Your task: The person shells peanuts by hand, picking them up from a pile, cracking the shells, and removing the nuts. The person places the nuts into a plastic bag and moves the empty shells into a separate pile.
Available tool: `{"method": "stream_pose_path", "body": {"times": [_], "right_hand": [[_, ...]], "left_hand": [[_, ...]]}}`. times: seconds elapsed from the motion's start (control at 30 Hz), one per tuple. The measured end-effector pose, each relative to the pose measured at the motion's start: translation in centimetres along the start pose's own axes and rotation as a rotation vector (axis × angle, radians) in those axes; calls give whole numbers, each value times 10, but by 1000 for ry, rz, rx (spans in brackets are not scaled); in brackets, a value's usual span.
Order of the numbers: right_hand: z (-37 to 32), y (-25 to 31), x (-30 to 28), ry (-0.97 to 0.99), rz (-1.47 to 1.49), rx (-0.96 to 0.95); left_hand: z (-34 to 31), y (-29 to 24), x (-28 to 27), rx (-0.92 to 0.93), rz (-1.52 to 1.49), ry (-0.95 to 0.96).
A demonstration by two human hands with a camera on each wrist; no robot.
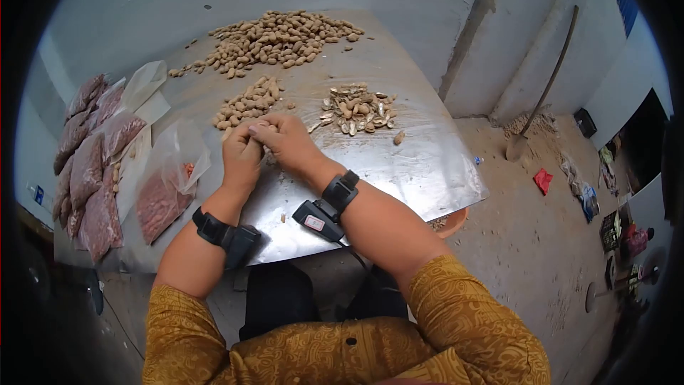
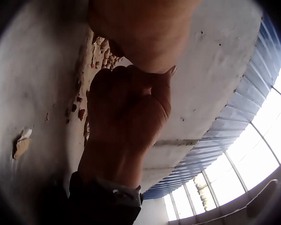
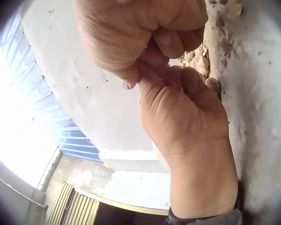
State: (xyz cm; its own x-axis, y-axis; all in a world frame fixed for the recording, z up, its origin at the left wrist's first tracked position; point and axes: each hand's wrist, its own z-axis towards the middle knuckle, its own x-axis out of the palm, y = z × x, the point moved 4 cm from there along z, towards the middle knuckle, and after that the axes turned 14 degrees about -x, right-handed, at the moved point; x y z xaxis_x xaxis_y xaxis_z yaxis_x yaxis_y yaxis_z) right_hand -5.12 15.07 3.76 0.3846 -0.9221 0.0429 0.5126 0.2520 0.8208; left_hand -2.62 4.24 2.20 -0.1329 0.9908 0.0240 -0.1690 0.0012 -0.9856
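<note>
My left hand [image 1: 240,157] and right hand [image 1: 296,144] meet over the metal table, fingers curled and thumbs close together. Between the fingertips they pinch a peanut [image 1: 265,125], mostly hidden by the fingers. Just beyond the hands lies a small heap of unshelled peanuts [image 1: 249,102]. A pile of broken shells [image 1: 356,110] is to the right, with a single peanut [image 1: 398,137] beside it. In the right wrist view, the left hand [image 3: 187,117] comes up from below to the fingers of the right hand [image 3: 136,37].
A large pile of peanuts [image 1: 285,39] spreads along the table's far side. Filled bags of reddish kernels [image 1: 92,160] crowd the left edge, and an open plastic bag [image 1: 167,199] of kernels stands nearer. A shovel [image 1: 548,85] leans against the wall. An orange basin [image 1: 454,223] sits below the table edge.
</note>
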Motion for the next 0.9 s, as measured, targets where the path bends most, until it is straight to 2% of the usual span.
{"method": "stream_pose_path", "body": {"times": [0.17,0.2,0.3,0.43,0.5,0.6,0.73,0.9], "right_hand": [[1,-5,6,-33,16,-10],[0,1,8,-75,-66,-52],[3,-8,12,-189,51,46],[13,-6,21,-198,-329,-184],[15,-3,26,-206,-577,-349],[15,-5,25,-224,-634,-329],[11,1,21,-232,-603,-270],[6,-2,14,-358,-462,-260]], "left_hand": [[6,6,-6,-18,-18,-25],[7,6,-4,-53,-79,-17],[14,6,-2,-148,-321,45],[16,8,-6,-260,-517,42],[23,10,-10,-173,-458,-5],[22,3,-15,-15,-210,-93],[20,-8,-8,167,141,-222],[15,-10,1,195,160,-306]]}}
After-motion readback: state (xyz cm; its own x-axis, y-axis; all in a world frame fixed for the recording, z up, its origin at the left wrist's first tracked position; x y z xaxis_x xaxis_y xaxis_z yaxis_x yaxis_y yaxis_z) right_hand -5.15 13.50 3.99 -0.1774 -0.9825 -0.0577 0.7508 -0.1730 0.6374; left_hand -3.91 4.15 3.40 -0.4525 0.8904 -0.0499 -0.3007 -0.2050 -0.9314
